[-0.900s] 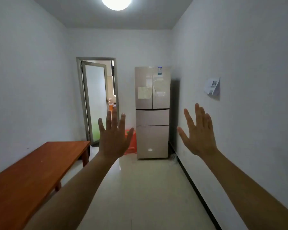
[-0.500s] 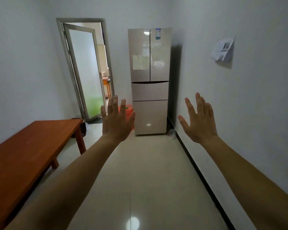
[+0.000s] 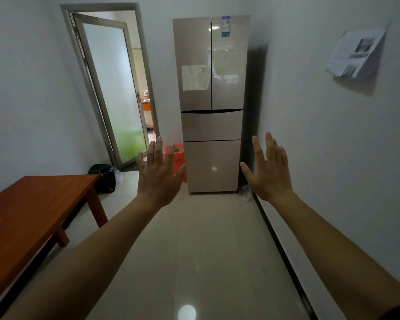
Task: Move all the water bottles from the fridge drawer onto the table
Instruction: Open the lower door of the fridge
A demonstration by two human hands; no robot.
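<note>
I look into a small plain room, home or office I cannot tell: a tall fridge (image 3: 211, 100), a wooden worktop (image 3: 32, 211), glossy floor tiles (image 3: 206, 250), a frosted glass door (image 3: 116, 95).

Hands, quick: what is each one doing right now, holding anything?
Left hand: open, fingers straight and spread, holding nothing.
Right hand: open, fingers straight, holding nothing.
</note>
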